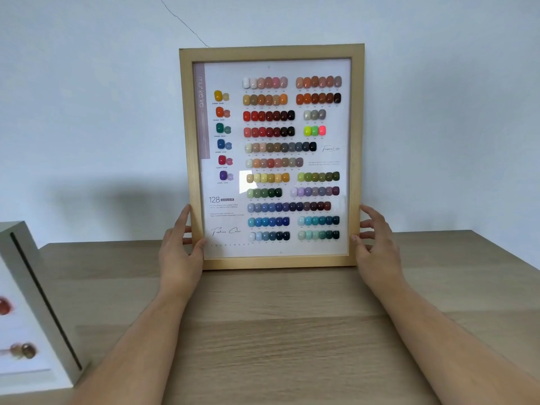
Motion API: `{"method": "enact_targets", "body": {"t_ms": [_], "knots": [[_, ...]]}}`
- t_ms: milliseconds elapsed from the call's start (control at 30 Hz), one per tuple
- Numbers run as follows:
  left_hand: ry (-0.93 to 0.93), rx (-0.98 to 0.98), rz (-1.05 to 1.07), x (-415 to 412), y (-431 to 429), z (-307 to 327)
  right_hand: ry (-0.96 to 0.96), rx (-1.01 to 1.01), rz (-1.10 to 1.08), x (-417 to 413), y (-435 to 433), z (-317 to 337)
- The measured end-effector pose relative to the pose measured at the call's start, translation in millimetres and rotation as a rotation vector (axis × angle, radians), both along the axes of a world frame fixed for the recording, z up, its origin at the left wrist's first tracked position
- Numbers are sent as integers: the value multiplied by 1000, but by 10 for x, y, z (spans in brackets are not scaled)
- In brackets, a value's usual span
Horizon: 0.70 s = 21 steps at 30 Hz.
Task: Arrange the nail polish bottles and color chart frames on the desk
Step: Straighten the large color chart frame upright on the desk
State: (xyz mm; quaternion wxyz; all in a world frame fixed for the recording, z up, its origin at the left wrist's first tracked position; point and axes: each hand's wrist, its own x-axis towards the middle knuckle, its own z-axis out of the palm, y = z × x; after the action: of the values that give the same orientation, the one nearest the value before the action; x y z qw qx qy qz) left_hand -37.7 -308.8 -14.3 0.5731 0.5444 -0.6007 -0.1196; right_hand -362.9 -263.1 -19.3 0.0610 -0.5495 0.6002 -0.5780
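A pale wood-grain desk (277, 331) set against a plain light wall (87, 97) carries the scene, and every position here is given from the large light-wood color chart frame (271, 51) standing upright near the desk's back edge. The frame faces the camera, its white card filled with rows of glossy nail-color swatches; its lower rail appears to rest on the desk, though the contact line is hard to confirm, and whether its top touches the wall cannot be told.

To the frame's left, at the desk's near corner and well apart from it, a white-framed color chart (26, 302) sits partly cut off by the picture's edge, showing a few reddish and brown swatches.

The left hand (179, 249) clasps the frame's lower left side, thumb on the front rail and fingers curled behind. The right hand (377, 244) is at the lower right side with fingers spread; its thumb touches the rail, the grip looser or just releasing.

No nail polish bottles are visible.

The step in hand looks to be positioning this frame upright. The next move likely calls for steadying it against the wall, squaring it, then letting go gently so it does not tip forward.
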Motion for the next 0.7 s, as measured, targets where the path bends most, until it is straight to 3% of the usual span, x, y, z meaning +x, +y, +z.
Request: {"method": "enact_targets", "body": {"t_ms": [533,700], "knots": [[-12,53,-4,-11,47,8,59,-44,-14,37,74,13],[-12,57,17,-53,309,24,1,-68,-9,7,287,2]]}}
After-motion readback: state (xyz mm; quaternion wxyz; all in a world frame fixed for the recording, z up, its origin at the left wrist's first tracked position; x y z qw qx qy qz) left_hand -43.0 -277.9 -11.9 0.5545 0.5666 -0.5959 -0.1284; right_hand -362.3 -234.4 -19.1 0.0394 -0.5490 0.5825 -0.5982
